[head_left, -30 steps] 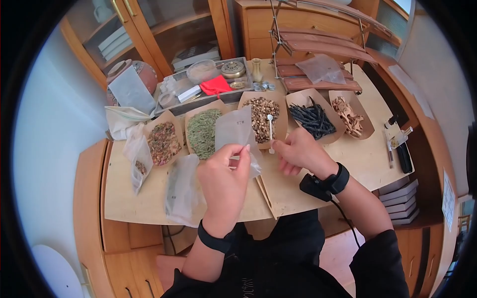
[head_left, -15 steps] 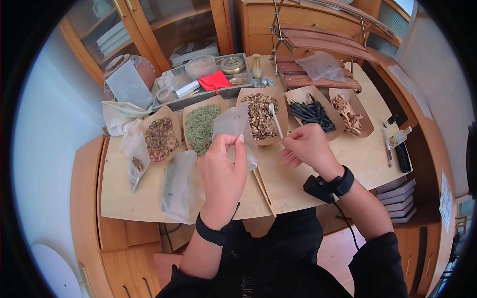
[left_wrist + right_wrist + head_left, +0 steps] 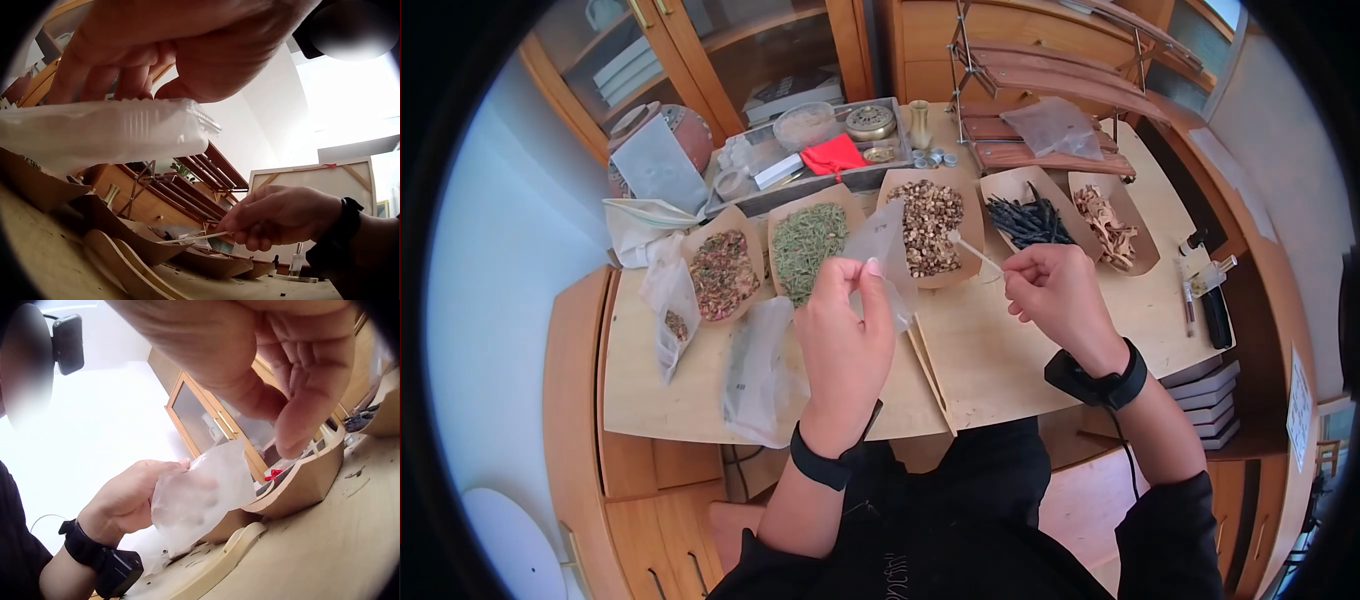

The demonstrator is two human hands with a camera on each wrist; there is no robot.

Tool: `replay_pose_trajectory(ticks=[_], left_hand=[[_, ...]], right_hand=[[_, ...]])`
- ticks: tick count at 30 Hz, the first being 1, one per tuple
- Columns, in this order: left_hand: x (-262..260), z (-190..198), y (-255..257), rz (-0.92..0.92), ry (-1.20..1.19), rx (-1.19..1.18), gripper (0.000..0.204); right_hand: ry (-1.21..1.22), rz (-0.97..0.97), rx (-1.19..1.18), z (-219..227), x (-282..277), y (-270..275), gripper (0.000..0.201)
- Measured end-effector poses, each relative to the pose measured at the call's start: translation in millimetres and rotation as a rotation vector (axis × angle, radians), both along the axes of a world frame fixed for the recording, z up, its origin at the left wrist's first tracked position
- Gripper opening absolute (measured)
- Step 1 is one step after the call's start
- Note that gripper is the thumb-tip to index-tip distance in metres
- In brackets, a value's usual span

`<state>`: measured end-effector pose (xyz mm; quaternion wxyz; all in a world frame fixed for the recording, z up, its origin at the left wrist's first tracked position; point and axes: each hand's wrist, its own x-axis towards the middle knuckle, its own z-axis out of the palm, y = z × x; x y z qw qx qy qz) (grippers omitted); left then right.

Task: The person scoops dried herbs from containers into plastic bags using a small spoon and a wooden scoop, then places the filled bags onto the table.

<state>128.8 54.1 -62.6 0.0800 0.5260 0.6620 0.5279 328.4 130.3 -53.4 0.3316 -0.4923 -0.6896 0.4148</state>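
Observation:
My left hand (image 3: 843,345) pinches the upper edge of a translucent bag (image 3: 878,240) between thumb and fingers. The bag hangs over the near edge of the paper trays and is partly hidden by the hand. My right hand (image 3: 1062,298) pinches a thin white spoon (image 3: 977,248) by its handle end. The spoon's bowl points left, at the right side of the tray of chopped brown pieces (image 3: 930,225). In the left wrist view the spoon handle (image 3: 203,237) sticks out from the right fingertips. Wooden tongs (image 3: 930,375) lie on the table below the hands.
To the left stand trays of dried petals (image 3: 723,275) and green herbs (image 3: 808,245); to the right, dark strips (image 3: 1032,215) and tan slices (image 3: 1105,225). Another clear bag (image 3: 755,370) lies near the front edge. Behind are a grey tray (image 3: 880,178) and a slatted rack (image 3: 1040,75).
My right hand has moved to the right with the spoon, which now leans more sideways. My left hand has risen slightly and still holds the bag.

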Motion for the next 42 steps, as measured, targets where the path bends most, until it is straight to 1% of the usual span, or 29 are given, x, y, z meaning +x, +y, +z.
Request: replay_pose_trajectory(ticks=[2,5,7,9,11,14,16,18,20,22,25,28,33,38,42], left_hand=[[-0.2,0.0,-0.4,-0.018,-0.032,-0.051,0.018],[-0.9,-6.1,0.8,-0.019,-0.026,-0.042,0.016],[-0.9,-8.2,1.6,-0.024,-0.03,-0.032,0.015],[-1.1,-7.5,1.3,-0.026,-0.035,-0.022,0.014],[-0.2,-2.9,0.0,0.011,0.034,-0.058,0.013],[2.4,-0.1,0.3,0.022,0.034,0.009,0.011],[1.9,-3.3,1.2,0.035,0.059,0.0,0.011],[1.7,-4.0,1.1,0.051,0.083,-0.01,0.011],[1.9,-1.5,-0.1,0.095,0.186,-0.032,0.013],[2.9,-0.1,-1.0,0.107,0.19,-0.031,0.012],[4.1,-0.1,0.5,0.137,0.221,-0.017,0.012],[4.2,0.6,1.8,0.157,0.254,-0.026,0.012],[4.5,1.8,4.4,0.167,0.275,-0.041,0.013],[7.2,4.1,6.3,0.169,0.362,-0.014,0.012],[5.1,1.8,9.6,0.167,0.352,-0.013,0.013]], right_hand=[[-0.027,0.019,0.014,0.4,-0.1,0.7,0.013],[-0.031,0.059,-0.027,-2.0,-0.8,4.3,0.014],[0.004,0.11,-0.156,-4.7,-0.8,7.5,0.016],[0.017,0.101,-0.164,-5.4,-1.6,7.9,0.015],[0.03,0.09,-0.172,-7.0,-2.2,8.5,0.015],[0.089,0.097,-0.208,-15.0,-2.4,11.8,0.015],[0.141,0.137,-0.252,-21.1,-3.3,15.4,0.015],[0.173,0.134,-0.281,-19.7,-5.7,15.8,0.014],[0.205,0.131,-0.311,-20.1,-7.0,17.1,0.013],[0.296,0.128,-0.386,-23.7,-7.3,19.3,0.011],[0.334,0.099,-0.43,-25.8,-8.3,19.4,0.009],[0.403,0.094,-0.456,-28.2,-7.1,19.0,0.009],[0.424,0.083,-0.458,-34.6,-5.4,18.5,0.011],[0.432,0.079,-0.448,-36.9,-2.9,18.8,0.012],[0.434,0.059,-0.433,-32.2,0.3,15.9,0.012]])
